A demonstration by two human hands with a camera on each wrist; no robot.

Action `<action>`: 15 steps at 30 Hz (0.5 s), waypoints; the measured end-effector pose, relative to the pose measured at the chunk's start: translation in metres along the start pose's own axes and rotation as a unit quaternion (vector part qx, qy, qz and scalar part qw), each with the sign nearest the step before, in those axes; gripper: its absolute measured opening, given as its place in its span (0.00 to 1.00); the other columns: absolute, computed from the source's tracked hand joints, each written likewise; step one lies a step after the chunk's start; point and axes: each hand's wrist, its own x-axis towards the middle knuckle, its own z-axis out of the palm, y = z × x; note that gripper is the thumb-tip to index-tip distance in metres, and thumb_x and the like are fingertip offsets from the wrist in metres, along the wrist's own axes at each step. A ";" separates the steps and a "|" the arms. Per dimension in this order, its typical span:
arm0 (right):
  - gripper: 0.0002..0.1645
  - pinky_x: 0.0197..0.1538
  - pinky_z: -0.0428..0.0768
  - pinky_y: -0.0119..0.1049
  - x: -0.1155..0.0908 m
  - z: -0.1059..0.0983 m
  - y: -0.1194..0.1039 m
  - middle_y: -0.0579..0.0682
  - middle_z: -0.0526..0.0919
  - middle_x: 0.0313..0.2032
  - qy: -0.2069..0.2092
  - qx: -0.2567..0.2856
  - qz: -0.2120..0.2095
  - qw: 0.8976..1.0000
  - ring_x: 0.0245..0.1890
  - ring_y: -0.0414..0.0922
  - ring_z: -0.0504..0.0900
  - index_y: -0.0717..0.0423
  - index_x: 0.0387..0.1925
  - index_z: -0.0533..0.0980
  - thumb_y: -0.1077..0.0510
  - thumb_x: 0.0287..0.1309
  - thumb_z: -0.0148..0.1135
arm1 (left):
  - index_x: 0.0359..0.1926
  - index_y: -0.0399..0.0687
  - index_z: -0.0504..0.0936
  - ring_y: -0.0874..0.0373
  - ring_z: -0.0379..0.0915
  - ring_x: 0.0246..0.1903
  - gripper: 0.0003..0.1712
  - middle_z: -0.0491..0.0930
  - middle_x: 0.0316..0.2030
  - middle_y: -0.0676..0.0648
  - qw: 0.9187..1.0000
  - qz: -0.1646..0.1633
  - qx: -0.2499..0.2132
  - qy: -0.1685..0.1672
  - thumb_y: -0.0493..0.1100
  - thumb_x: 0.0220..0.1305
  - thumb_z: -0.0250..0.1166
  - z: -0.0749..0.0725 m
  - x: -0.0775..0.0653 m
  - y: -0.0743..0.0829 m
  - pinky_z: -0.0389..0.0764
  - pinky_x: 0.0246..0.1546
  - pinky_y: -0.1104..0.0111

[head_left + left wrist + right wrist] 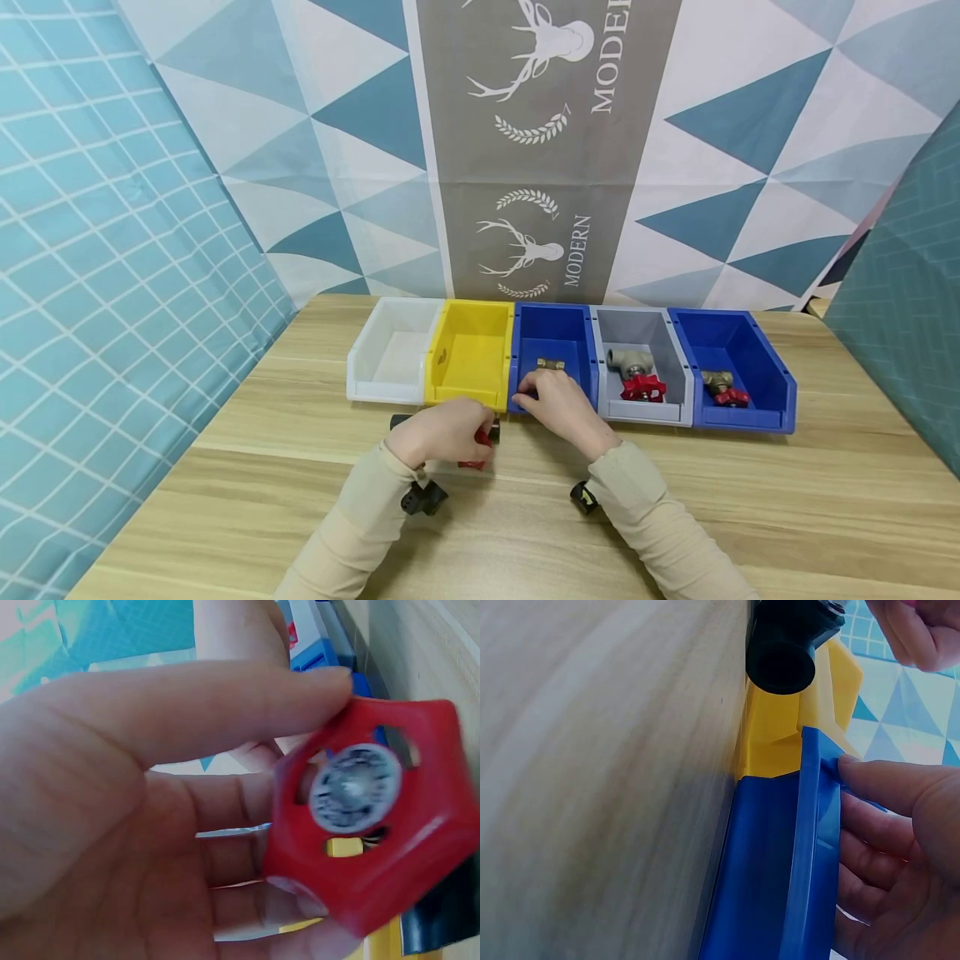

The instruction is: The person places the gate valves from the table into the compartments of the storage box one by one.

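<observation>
My left hand (450, 429) grips the red handwheel (442, 787) of a black valve (784, 656) just in front of the yellow bin (472, 354). Thumb and fingers sit on opposite sides of the wheel, which has a pale round centre. Lower down, my right hand (558, 404) reaches over the front of the middle blue bin (555, 321). Its thumb (855, 769) touches the rim's corner, while the fingertips are hidden behind the front wall. A brass fitting (551, 364) lies in that bin, just beyond the right hand.
A white bin (393, 346) stands at the row's left end. Right of the middle, a grey bin (630, 321) holds a grey valve (632, 362) with a red wheel. The last blue bin (720, 333) holds a brass valve (717, 382), also red-wheeled. Patterned cloth (555, 167) hangs behind.
</observation>
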 end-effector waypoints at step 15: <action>0.06 0.38 0.76 0.37 0.000 -0.001 -0.001 0.45 0.82 0.28 -0.008 -0.002 0.006 1.000 0.31 0.40 0.79 0.51 0.27 0.80 0.54 0.52 0.64 | 0.29 0.47 0.72 0.59 0.63 0.23 0.10 0.67 0.24 0.51 0.998 -0.015 0.024 0.057 0.46 0.52 0.64 -0.002 0.001 -0.005 0.63 0.24 0.70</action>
